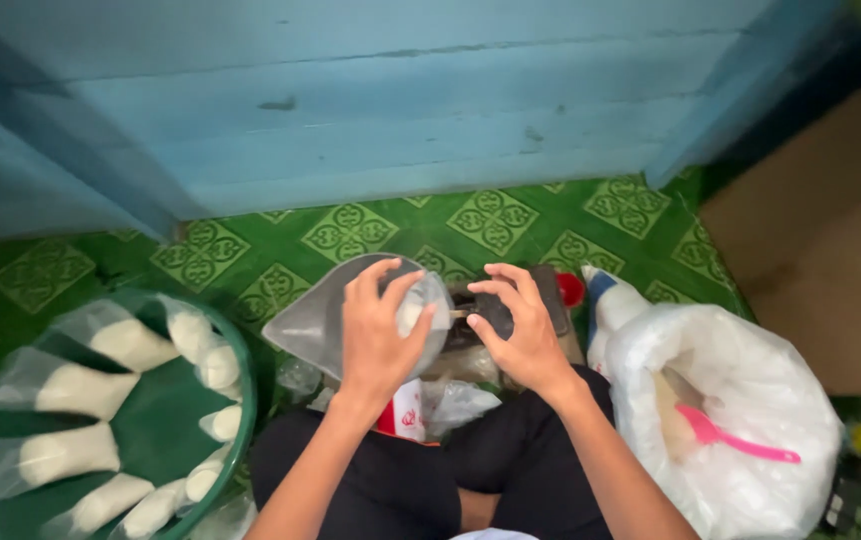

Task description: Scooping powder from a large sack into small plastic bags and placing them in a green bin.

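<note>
- Two bare hands work close together over the lap of a person who sits on a green patterned floor covering.
- The left hand has its fingers curled and clamped on a clear plastic bag; the white filling sits at the bag's end, just under the fingertips, and the empty part of the bag spreads out to the left of the fingers.
- The right hand has its fingers bent over a small dark device, and they rest on its top; I cannot tell if they grip it tight.
- The bag's filled end lies between the two hands, touching or almost touching the dark device.
- A red cap shows just beyond the right fingers.
- Well apart to the left of the left fingers stands a green round basin with many filled clear bags lying around its inside.
- To the right of the right fingers stands a big white sack with white powder, and a pink scoop lies in it.
- A blue wooden wall stands beyond both hands.
</note>
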